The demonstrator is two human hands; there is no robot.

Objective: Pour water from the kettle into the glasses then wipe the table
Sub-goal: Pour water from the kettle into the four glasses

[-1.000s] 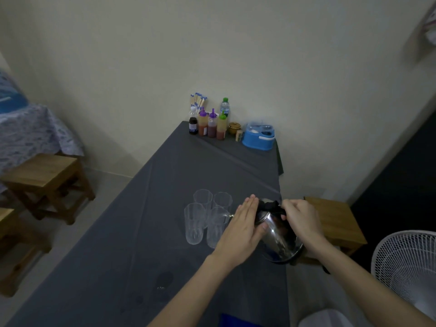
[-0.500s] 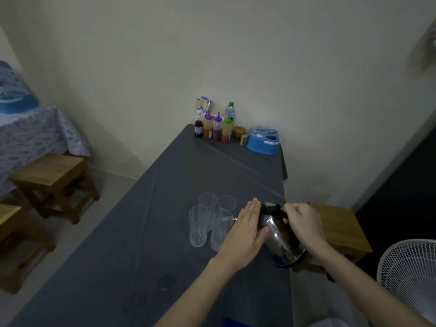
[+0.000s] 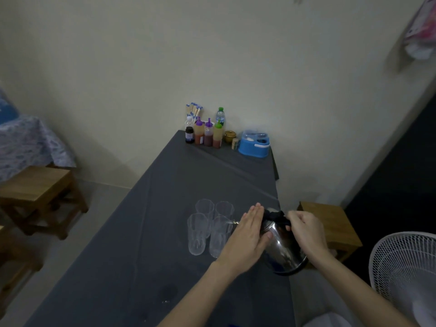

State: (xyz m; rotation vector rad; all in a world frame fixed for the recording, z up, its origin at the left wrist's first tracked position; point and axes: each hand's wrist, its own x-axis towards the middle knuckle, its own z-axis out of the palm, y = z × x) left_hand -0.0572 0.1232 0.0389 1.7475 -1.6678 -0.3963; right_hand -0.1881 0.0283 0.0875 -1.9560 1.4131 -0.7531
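Clearly the pouring was underway — right hand was closed on the handle of the tilted kettle, left hand lay flat and open against its side, spout at the near-right glass of four. Water levels I could not tell; wiping the counter not yet begun.

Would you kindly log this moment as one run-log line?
step: pouring | kettle: tilted, spout at near right glass | right hand: on handle | left hand: flat on kettle side | wipe: not begun
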